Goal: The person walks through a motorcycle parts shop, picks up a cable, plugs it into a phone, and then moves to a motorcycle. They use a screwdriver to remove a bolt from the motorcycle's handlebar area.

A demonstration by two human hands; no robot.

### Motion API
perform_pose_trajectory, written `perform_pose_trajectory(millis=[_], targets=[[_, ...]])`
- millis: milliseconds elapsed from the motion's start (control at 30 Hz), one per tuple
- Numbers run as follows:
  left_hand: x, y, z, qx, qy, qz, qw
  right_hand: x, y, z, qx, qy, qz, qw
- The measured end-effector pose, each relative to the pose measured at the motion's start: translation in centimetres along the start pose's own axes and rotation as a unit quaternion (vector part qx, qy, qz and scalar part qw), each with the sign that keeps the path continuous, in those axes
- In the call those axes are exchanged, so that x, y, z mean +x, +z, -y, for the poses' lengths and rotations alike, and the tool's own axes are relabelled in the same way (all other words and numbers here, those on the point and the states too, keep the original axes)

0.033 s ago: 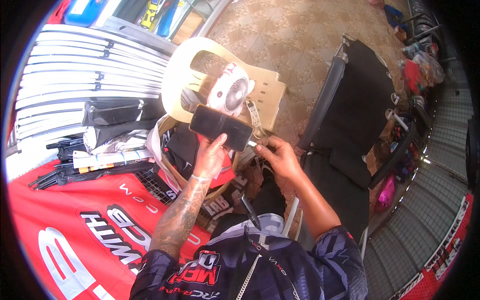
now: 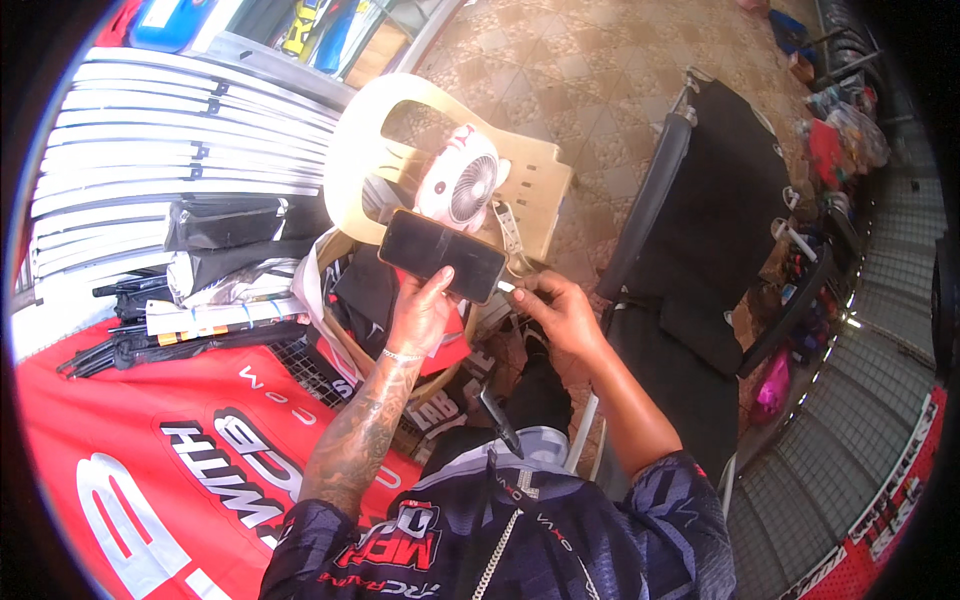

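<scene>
My left hand [image 2: 425, 315] holds a dark-screened phone [image 2: 443, 254] sideways, the thumb lying along its near edge. At the phone's right end, my right hand [image 2: 556, 312] pinches a small white cable plug [image 2: 505, 287] between thumb and fingertips. Whether the plug sits in the phone or just beside it I cannot tell. Just beyond the phone, a pink-and-white fan [image 2: 468, 188] with a round grille stands on a cream plastic chair [image 2: 545, 165]. A white power strip [image 2: 508, 226] lies beside the fan, close to my right hand.
Below my left hand is an open bag [image 2: 345, 310] with dark and red cloth. A red printed banner [image 2: 190, 440] spreads at left, under folded black bundles [image 2: 225, 225]. On the right stands a black folding cot [image 2: 705, 190]. A mesh wall [image 2: 840, 430] runs along the far right.
</scene>
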State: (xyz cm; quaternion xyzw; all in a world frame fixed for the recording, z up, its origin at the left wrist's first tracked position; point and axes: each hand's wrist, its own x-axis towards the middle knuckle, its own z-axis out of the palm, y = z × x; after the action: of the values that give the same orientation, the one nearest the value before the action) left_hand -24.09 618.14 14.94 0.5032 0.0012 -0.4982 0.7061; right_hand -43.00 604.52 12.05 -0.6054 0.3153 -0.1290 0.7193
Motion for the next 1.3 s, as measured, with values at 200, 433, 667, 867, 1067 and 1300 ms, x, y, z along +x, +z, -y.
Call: perform_pose_trajectory(millis=[200,433,667,867,1067,1300], targets=[[-0.3,-0.1,0.3,-0.007,0.003,-0.008,1.0,0.3,-0.5,0.2,-0.034,0.0,0.013,0.999],[1.3,0.4,-0.2,0.01,0.012,0.004,1.0,2.2,-1.4,1.6,-0.027,-0.025,0.023,0.999],[2.3,1.1,-0.5,0.024,0.011,-0.009,1.0,2.7,-0.2,2.1,-0.055,-0.004,-0.036,0.998],[3.2,1.1,-0.6,0.069,0.019,0.025,0.997,3.4,0.7,3.9,-0.211,-0.116,-0.098,0.966],[3.8,1.1,1.8,0.111,0.007,0.054,0.992,4.2,2.5,4.2,-0.373,-0.143,-0.054,0.915],[5.6,-0.8,5.3,0.161,-0.057,0.038,0.985,6.3,1.8,-0.2,-0.342,-0.08,-0.064,0.934]])
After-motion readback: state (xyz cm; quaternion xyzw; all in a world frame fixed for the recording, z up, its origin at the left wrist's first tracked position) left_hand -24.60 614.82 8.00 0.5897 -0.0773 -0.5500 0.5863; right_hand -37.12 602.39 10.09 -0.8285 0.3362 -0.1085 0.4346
